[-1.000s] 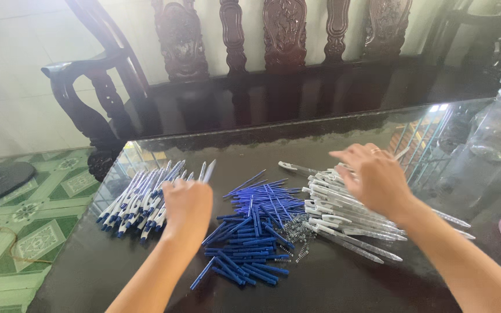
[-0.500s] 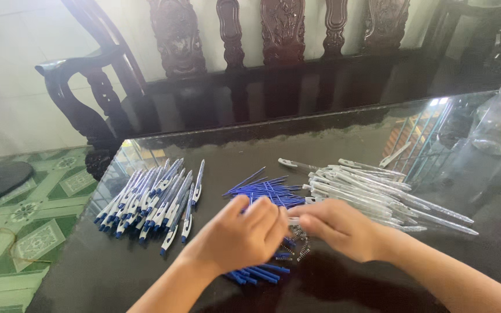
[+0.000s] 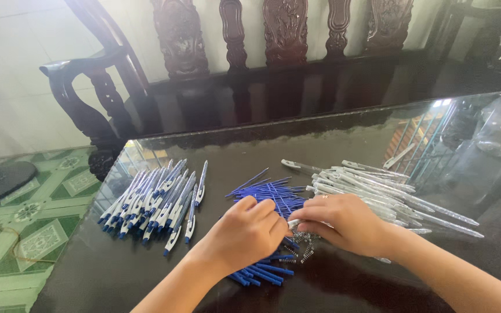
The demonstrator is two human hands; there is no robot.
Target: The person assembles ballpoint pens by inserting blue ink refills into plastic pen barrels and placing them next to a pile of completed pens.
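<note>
Pens (image 3: 156,200), blue and white, are being kept at the bench's (image 3: 343,142) left. Blue refills (image 3: 271,194) are being covered by the left hand (image 3: 244,232), fingers curled; small springs (image 3: 304,239) are being pinched by the right hand (image 3: 343,223) beside clear barrels (image 3: 389,185).

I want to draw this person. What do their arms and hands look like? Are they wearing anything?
Both forearms are bare, with no sleeves in view. The left hand wears nothing that I can see. The right hand seems to have a thin ring on one finger. No gloves or watch show.
</note>
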